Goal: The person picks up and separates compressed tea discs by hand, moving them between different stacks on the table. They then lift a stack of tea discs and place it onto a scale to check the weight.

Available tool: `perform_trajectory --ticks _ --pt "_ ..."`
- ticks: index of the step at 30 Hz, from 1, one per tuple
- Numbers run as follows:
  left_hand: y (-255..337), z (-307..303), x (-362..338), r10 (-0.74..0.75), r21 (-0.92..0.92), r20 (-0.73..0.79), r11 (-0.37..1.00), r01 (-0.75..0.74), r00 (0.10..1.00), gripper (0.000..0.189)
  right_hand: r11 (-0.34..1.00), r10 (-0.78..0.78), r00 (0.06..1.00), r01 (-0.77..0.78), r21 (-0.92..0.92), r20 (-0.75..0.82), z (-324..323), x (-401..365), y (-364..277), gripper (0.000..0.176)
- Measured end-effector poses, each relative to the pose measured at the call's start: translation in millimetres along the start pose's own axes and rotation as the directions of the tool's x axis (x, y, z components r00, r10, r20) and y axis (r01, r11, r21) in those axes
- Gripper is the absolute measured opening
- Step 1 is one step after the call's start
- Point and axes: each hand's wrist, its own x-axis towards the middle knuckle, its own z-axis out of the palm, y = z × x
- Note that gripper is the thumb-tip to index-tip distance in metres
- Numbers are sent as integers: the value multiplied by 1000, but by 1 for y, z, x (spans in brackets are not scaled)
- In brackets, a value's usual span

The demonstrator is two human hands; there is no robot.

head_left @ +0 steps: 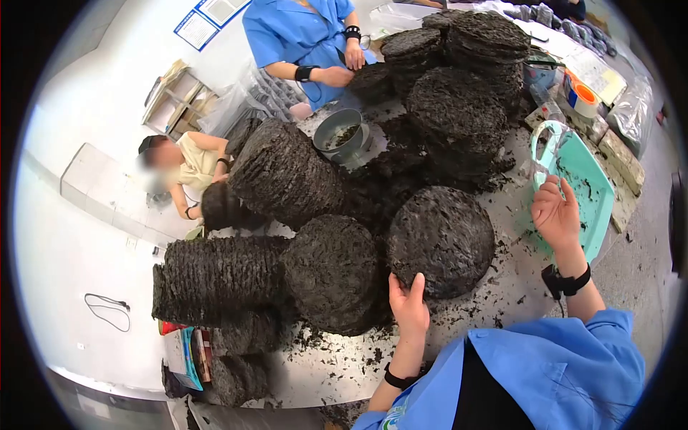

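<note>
Near the middle of the table lies a round, dark, flaky disc [441, 242]. My left hand [410, 304] holds its lower left edge, with the thumb on top and the fingers along the side; the fingertips are partly hidden. Raised over the left edge of a turquoise tray [600, 208], my right hand [557, 215] has its fingers curled, and whether it pinches anything is too small to tell. Dark crumbs lie in the tray. Just left of the held disc stands a stack of similar discs [331, 274].
More disc stacks [218, 278] stand left and at the back. A grey bowl [342, 136] with dark bits sits beyond loose flakes. Two co-workers are across the table, one in blue [301, 39], one in cream [197, 165]. Tape [584, 94] lies near wooden blocks [622, 159].
</note>
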Motion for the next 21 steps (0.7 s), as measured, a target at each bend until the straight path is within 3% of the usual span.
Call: perform_trajectory --ticks 1,2,3,6,8,9,10,12,14,15,16,18,19,21 --pt "1 1 1 -30 -29 4 999 30 1000 36 981 20 960 -73 -180 -278 3 -13 -2 30" --pt "2 4 6 -57 -63 17 996 58 998 31 925 -21 849 -184 -333 -528 7 -24 -5 31" --pt "1 8 9 -68 -86 13 994 69 998 31 552 -205 735 -459 -697 -646 1 -34 8 37" --pt "-5 12 17 -70 -118 17 990 72 997 33 528 -200 769 -437 -728 -607 -2 -47 56 44" --pt "-14 13 18 -52 0 55 999 52 997 47 840 224 741 -476 -260 -633 -5 -45 73 51" --pt "-17 7 18 96 581 106 802 -140 990 70 832 252 736 -496 -248 -629 -8 -43 77 51" --pt "-17 9 15 189 756 124 618 -217 974 87 849 234 737 -472 -235 -634 -13 -39 82 52" --pt "-1 15 7 352 802 436 266 -535 829 91 863 244 742 -460 -208 -625 -14 -29 98 52" --pt "2 25 1 253 698 611 274 -661 750 93 705 37 795 -450 -548 -606 -1 -25 109 51" --pt "-4 26 0 186 693 621 322 -645 761 90 669 88 796 -493 -557 -598 -2 -26 111 62" --pt "-10 29 1 148 700 625 329 -634 766 85 667 99 794 -501 -551 -600 -1 -28 114 62" --pt "-9 30 3 130 692 607 399 -602 784 80 524 91 865 -464 -715 -494 4 -25 121 84" --pt "-7 30 5 135 687 614 394 -611 778 80 531 138 856 -488 -693 -498 17 -18 119 100" --pt "-4 30 5 120 607 669 481 -633 733 73 489 157 871 -478 -730 -465 16 -17 109 100"
